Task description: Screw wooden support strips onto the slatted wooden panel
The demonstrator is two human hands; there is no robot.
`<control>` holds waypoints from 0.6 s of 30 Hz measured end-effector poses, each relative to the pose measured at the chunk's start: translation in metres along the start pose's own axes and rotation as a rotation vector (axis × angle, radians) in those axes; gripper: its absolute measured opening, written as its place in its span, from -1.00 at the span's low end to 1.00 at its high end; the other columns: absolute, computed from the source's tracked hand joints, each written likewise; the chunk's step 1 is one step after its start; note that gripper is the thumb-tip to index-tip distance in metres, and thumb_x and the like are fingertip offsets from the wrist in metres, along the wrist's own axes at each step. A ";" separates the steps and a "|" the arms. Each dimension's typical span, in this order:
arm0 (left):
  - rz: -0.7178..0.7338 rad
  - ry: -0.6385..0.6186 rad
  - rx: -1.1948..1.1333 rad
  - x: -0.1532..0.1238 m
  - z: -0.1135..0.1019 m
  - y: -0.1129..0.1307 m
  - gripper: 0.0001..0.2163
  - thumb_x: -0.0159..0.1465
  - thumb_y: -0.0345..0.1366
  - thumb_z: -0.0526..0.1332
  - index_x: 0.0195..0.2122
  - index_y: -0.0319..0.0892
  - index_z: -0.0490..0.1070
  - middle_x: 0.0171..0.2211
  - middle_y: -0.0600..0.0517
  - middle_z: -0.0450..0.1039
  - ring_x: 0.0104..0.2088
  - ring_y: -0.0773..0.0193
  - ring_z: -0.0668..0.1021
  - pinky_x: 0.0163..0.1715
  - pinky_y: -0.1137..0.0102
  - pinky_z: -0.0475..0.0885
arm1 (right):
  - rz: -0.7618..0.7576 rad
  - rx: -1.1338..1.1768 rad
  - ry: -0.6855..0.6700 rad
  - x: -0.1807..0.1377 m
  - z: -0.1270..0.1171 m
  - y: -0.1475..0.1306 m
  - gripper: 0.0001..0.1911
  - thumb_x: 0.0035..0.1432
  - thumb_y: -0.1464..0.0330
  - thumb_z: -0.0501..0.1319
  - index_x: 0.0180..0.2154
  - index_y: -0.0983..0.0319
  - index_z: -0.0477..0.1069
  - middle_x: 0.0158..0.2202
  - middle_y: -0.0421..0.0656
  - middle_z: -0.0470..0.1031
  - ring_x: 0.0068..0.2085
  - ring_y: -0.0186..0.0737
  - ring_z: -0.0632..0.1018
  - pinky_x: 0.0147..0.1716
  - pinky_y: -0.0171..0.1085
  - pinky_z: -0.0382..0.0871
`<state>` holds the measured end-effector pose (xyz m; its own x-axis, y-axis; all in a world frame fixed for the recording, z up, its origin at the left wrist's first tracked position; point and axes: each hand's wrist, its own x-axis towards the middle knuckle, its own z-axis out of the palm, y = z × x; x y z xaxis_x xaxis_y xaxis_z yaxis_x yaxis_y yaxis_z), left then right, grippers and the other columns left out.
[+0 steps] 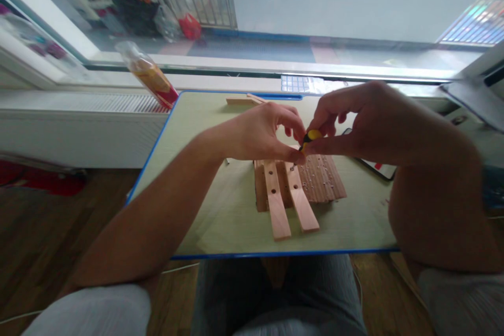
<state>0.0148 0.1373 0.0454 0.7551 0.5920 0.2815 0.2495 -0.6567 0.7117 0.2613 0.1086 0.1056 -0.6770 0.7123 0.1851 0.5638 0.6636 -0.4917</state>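
Observation:
A small wooden assembly (299, 189) of slats lies on the pale green table (220, 220), with two longer strips pointing toward me. My right hand (354, 126) is closed on a yellow-and-black screwdriver (309, 139) whose tip points down at one strip. My left hand (263, 134) pinches its fingers together right beside the screwdriver's shaft, just above the wood; what it pinches is too small to make out.
A plastic bottle (147, 73) with an orange and red label leans at the table's far left corner. Loose wooden strips (246, 100) lie at the far edge. A phone (378, 168) lies right of the assembly. Behind runs a window sill.

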 end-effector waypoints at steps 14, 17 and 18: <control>0.018 -0.026 -0.001 0.000 0.000 0.002 -0.88 0.25 -0.22 0.52 -0.25 -0.11 0.73 -0.18 -0.04 0.69 -0.16 0.15 0.62 -0.01 0.23 0.49 | -0.029 -0.073 0.006 0.000 0.002 0.002 -0.63 0.17 0.02 0.54 -0.36 0.14 0.55 -0.44 -0.26 0.53 -0.45 -0.29 0.41 -0.44 -0.20 0.17; -0.003 -0.050 -0.008 0.000 -0.001 0.004 -0.89 0.23 -0.23 0.53 -0.24 -0.09 0.74 -0.19 -0.03 0.68 -0.17 0.15 0.62 0.02 0.22 0.50 | -0.065 -0.016 -0.043 -0.003 -0.004 0.000 -0.67 0.24 0.02 0.50 -0.16 0.11 0.67 -0.25 -0.18 0.68 -0.32 -0.19 0.58 -0.34 -0.17 0.35; -0.005 -0.058 -0.009 -0.001 -0.001 0.004 -0.89 0.23 -0.23 0.53 -0.24 -0.09 0.74 -0.19 -0.03 0.68 -0.17 0.15 0.62 0.02 0.21 0.51 | -0.081 0.013 -0.058 -0.005 -0.006 -0.001 -0.68 0.26 0.05 0.49 -0.09 0.10 0.68 -0.19 -0.16 0.71 -0.28 -0.16 0.61 -0.30 -0.16 0.40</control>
<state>0.0146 0.1351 0.0488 0.7881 0.5666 0.2405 0.2479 -0.6498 0.7185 0.2668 0.1058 0.1106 -0.7468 0.6414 0.1757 0.4997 0.7155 -0.4882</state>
